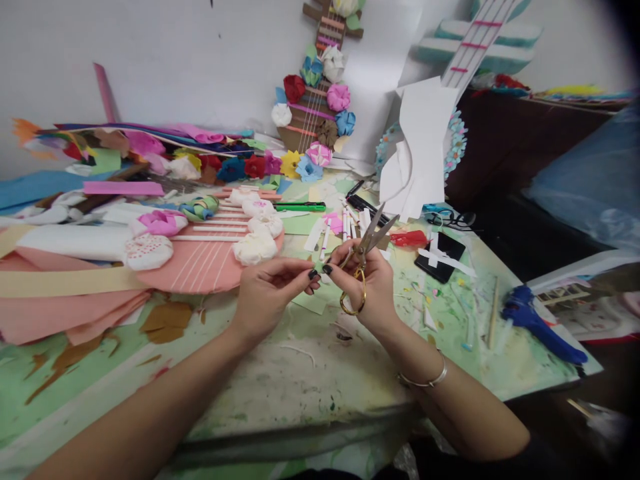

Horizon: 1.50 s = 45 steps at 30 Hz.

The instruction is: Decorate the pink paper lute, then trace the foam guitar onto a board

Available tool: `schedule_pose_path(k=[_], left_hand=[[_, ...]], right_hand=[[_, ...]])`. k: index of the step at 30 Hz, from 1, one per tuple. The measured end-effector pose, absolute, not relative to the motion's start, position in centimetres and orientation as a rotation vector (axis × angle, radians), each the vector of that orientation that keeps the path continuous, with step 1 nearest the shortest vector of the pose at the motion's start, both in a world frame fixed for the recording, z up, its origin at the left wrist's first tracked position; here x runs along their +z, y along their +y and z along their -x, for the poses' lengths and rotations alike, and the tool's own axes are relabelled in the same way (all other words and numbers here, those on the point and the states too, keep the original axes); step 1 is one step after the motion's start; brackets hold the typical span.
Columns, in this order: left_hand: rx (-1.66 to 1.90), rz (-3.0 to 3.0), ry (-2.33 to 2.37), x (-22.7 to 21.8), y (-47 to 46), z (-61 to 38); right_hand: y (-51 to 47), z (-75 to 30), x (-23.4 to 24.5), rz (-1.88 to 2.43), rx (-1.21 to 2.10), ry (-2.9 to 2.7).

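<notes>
My right hand (367, 283) grips a pair of scissors (364, 257) with gold handles, the blades parted and pointing up and to the right. My left hand (273, 290) is curled just left of it, its dark-nailed fingertips pinched together and meeting the right thumb. Whatever small thing the left fingers pinch is too small to make out. Both hands hover over the paint-stained green table (300, 373). A silver bangle (425, 380) circles my right wrist.
A pink paper guitar shape (200, 257) with white and pink flowers lies at left beside piled coloured sheets. A flower-covered guitar (315, 100) leans on the wall. White cut paper (423, 150), a phone (443, 257), markers and a blue glue gun (540, 323) sit to the right.
</notes>
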<state>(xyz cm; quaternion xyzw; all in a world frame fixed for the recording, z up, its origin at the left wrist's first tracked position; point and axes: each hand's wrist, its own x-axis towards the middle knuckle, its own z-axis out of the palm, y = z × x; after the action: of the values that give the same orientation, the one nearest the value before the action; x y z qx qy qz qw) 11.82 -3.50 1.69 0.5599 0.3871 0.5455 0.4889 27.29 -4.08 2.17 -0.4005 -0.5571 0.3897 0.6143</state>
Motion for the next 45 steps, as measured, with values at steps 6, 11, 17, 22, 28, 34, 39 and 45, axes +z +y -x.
schedule_pose_path(k=[6,11,17,22,28,34,39,45], left_hand=[[1.314,-1.380,0.994,1.74,-3.57,-11.80],[1.302,-1.362,0.994,1.68,-3.53,-11.87],[1.249,-1.298,0.975,1.61,-3.35,-11.94],[1.234,-1.281,0.971,1.44,-3.30,-12.09],[1.246,-1.212,0.979,0.99,-3.21,-12.12],[1.237,-1.236,0.958,1.17,-3.21,-12.18],[1.233,-1.293,0.950,1.45,-3.29,-12.16],[1.231,-1.324,0.932,1.42,-3.38,-12.11]], right_hand=[[-3.96,-27.43,2.07,0.932,0.905,-1.282],[-3.96,-27.40,2.16,0.920,0.924,-1.263],[-4.03,-27.25,2.15,0.954,0.919,-1.266],[-4.09,-27.30,1.98,0.954,0.874,-1.311],[-3.94,-27.33,1.94,0.924,0.948,-1.328],[-3.60,-27.54,1.44,0.941,1.018,-1.277],[-3.30,-27.81,1.36,0.949,1.045,-1.254],[-3.26,-28.06,1.77,0.981,1.052,-1.258]])
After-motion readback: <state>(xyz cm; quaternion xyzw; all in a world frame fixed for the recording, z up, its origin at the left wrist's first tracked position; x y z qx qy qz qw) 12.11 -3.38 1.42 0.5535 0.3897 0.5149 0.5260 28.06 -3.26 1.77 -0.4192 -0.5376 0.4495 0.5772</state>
